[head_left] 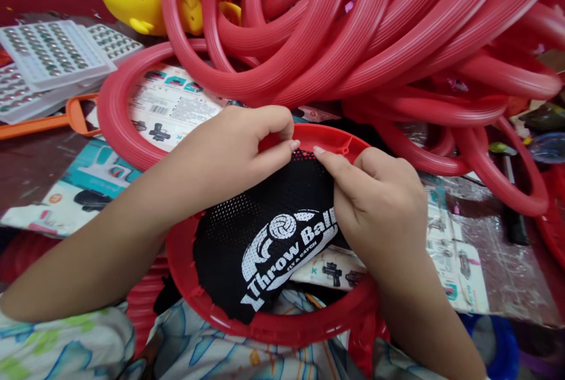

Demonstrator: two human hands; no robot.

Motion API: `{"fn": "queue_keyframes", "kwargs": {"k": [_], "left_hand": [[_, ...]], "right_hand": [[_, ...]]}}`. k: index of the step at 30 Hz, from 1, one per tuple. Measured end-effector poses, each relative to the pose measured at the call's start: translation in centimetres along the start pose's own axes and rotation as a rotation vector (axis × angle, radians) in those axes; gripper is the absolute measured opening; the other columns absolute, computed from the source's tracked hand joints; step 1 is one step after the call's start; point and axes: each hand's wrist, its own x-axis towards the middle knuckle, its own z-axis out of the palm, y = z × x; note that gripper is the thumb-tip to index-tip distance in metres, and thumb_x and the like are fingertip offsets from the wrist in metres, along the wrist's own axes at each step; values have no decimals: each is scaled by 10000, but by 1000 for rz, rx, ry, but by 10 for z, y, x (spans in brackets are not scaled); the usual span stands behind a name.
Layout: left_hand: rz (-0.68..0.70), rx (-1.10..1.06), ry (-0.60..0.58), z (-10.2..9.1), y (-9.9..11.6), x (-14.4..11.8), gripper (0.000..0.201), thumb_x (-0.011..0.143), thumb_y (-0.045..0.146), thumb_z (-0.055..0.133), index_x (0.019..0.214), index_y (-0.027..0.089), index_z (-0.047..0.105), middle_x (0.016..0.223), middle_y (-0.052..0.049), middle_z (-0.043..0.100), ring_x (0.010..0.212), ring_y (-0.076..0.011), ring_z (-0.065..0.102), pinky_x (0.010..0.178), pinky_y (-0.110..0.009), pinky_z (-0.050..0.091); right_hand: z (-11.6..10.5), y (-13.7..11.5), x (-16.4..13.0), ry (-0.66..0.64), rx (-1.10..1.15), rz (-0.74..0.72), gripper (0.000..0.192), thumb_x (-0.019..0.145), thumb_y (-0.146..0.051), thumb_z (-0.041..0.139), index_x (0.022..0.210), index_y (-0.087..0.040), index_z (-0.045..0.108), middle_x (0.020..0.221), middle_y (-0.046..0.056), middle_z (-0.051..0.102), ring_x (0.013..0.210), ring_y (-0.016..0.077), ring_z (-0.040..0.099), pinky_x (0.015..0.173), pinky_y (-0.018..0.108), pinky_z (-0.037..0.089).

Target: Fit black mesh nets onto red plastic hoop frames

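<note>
2 hands, left hand (238, 150) and right hand (379, 197), fingers pinching black mesh (265, 233) at red ring (265, 324) rim

The black net (265, 239) in the red ring (282, 327) has white words on it. The big words say "Throw Ball". Tiny words under them say "FLY & CATCH". The printed cards (176, 109) have writing too, but it is too small to read.

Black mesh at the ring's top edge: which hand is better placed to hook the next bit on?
Probably the right hand: its fingers pinch the black mesh right at the red ring rim. The left hand steadies the rim beside it.
</note>
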Motion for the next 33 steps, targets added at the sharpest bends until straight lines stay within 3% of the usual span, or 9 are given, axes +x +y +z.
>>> {"fn": "queue_keyframes", "kwargs": {"k": [3,8,16,26,33], "left_hand": [[-32,6,-2,1,1,0,189,881,332,550,781,192,627,618,45,575,573,-104,497,566,-245,316],[-11,-14,-18,2,-2,2,217,881,354,544,794,187,652,630,42,588,557,-101,487,569,-239,320],[37,-39,-40,1,-2,-1,202,905,326,543,785,188,630,626,45,573,557,-103,483,559,-241,333],[63,-35,-31,2,-2,-4,175,919,319,562,803,200,616,617,68,545,541,-83,465,536,-231,326],[60,-22,-27,1,1,-4,202,924,339,549,800,193,614,632,52,559,571,-96,492,549,-233,344]], "right_hand": [[1,1,0,15,31,11,306,973,-156,495,1086,-173,779,627,9,505,611,158,445,586,335,298],[-3,7,-3,72,242,161,274,958,-173,591,1199,-157,721,802,37,700,721,148,615,657,306,453],[-7,5,-9,125,410,381,253,945,-212,637,1169,-269,739,801,1,701,734,143,633,669,306,491],[2,10,-7,190,208,216,210,971,-219,601,1133,-212,735,795,18,715,734,155,611,715,329,480],[0,8,-3,139,127,196,221,989,-247,561,1128,-211,728,797,35,719,745,182,596,714,352,454]]}}
